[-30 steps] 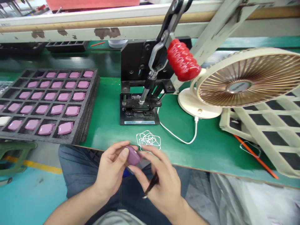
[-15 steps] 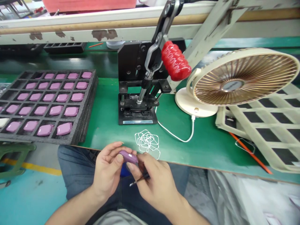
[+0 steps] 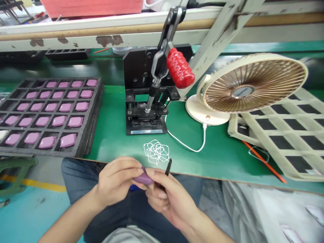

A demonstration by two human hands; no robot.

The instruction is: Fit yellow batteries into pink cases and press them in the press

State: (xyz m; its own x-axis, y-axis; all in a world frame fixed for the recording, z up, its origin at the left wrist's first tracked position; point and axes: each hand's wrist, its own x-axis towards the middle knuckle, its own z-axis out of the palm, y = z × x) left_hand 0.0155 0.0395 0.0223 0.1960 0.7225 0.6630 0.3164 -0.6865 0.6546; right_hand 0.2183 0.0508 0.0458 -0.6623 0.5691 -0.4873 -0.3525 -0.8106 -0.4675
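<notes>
The bare left hand (image 3: 115, 184), its back turned upward, reaches inward with its fingers (image 3: 126, 173) lying close together and slightly bent, their tips just beside the thumb (image 3: 159, 176) of the bare right hand (image 3: 176, 199). That thumb stretches almost straight toward the left fingertips, while the right fingers (image 3: 157, 195) curl in beneath it in a closed grip. Behind the hands, the bare left forearm (image 3: 72, 216) and bare right forearm (image 3: 209, 224) slant outward

Green bench (image 3: 111, 111) with foam trays (image 3: 92, 116), black press (image 3: 145, 114), white loops (image 3: 157, 151), fan (image 3: 243, 91).
</notes>
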